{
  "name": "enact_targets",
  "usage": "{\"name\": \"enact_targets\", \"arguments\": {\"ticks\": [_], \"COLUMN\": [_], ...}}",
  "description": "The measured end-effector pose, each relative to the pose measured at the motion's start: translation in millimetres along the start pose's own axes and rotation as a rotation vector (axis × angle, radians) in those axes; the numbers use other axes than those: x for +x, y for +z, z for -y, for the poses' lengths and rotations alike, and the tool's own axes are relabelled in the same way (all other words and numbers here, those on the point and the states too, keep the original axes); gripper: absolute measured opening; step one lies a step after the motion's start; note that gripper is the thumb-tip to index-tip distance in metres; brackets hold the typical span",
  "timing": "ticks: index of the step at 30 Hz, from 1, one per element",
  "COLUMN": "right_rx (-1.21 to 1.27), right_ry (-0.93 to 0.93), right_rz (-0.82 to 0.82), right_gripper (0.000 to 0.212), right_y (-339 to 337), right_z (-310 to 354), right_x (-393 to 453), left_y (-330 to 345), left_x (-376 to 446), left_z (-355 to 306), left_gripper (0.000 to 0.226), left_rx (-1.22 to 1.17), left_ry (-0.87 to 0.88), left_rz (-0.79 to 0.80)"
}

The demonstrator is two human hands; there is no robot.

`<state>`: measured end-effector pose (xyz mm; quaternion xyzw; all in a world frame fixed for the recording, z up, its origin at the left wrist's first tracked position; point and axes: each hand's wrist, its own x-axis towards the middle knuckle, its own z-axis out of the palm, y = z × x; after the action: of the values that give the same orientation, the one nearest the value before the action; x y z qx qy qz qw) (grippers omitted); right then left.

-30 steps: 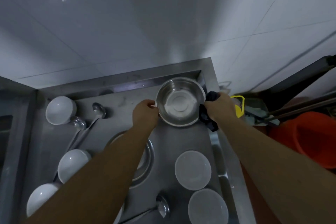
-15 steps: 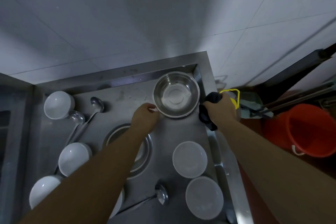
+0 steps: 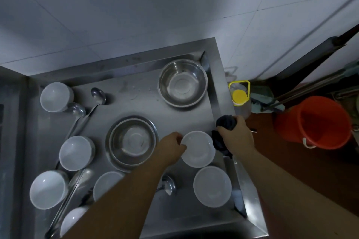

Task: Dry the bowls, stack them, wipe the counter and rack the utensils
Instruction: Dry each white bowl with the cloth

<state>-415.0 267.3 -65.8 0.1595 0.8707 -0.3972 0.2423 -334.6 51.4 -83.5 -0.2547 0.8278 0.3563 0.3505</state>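
Observation:
My left hand (image 3: 172, 148) pinches the left rim of a white bowl (image 3: 199, 149) that stands on the steel counter (image 3: 136, 91). My right hand (image 3: 236, 137) grips a dark cloth (image 3: 225, 122) just right of that bowl, over the counter's right edge. A steel bowl (image 3: 182, 82) sits alone in the far right corner. A second steel bowl (image 3: 132, 141) rests mid-counter. Another white bowl (image 3: 212, 186) stands nearer me. Several more white bowls (image 3: 75, 152) and ladles (image 3: 77, 109) lie on the left side.
An orange bucket (image 3: 314, 122) and a clear jug with a yellow cap (image 3: 239, 96) stand on the floor right of the counter. White tiled wall (image 3: 136, 15) rises behind. A ladle (image 3: 168, 184) lies near the front, partly under my left arm.
Both hands left the steel bowl in the far corner and drew back toward me. My left hand now pinches a white bowl's rim; the cloth stays in my right hand.

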Motion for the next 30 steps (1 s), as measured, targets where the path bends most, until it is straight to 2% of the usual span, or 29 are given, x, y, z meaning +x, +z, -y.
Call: {"name": "enact_targets", "arguments": {"ticks": [6, 10, 13, 16, 18, 22, 24, 27, 30], "right_rx": [0.016, 0.114, 0.347, 0.706, 0.808, 0.846, 0.779, 0.546, 0.348], "right_ry": [0.042, 0.111, 0.195, 0.259, 0.242, 0.117, 0.004, -0.285, -0.549], "right_rz": [0.003, -0.011, 0.048, 0.133, 0.184, 0.264, 0.301, 0.211, 0.138], "right_gripper": [0.034, 0.036, 0.026, 0.015, 0.016, 0.018, 0.019, 0.033, 0.046], "right_y": [-4, -8, -9, -9, -7, 1, 9, 18, 28], "right_z": [-13, -9, 8, 33, 51, 95, 118, 148, 169], "right_x": [-20, -35, -51, -74, -92, -132, -154, -189, -227], "left_y": [10, 2, -13, -30, -41, -71, -89, -113, -134], "left_x": [-9, -26, -48, -73, -90, -131, -154, -192, -225], "left_z": [-1, 0, 5, 9, 13, 18, 21, 28, 44], "left_gripper": [0.034, 0.028, 0.025, 0.024, 0.023, 0.012, 0.012, 0.018, 0.034], "left_rx": [-0.105, -0.275, -0.435, -0.721, -0.903, -1.173, -1.277, -1.367, -1.393], "left_ry": [-0.042, -0.089, -0.116, -0.15, -0.151, -0.144, -0.121, -0.024, 0.091], "left_rz": [-0.05, -0.091, -0.145, -0.192, -0.206, -0.175, -0.156, -0.11, -0.038]}}
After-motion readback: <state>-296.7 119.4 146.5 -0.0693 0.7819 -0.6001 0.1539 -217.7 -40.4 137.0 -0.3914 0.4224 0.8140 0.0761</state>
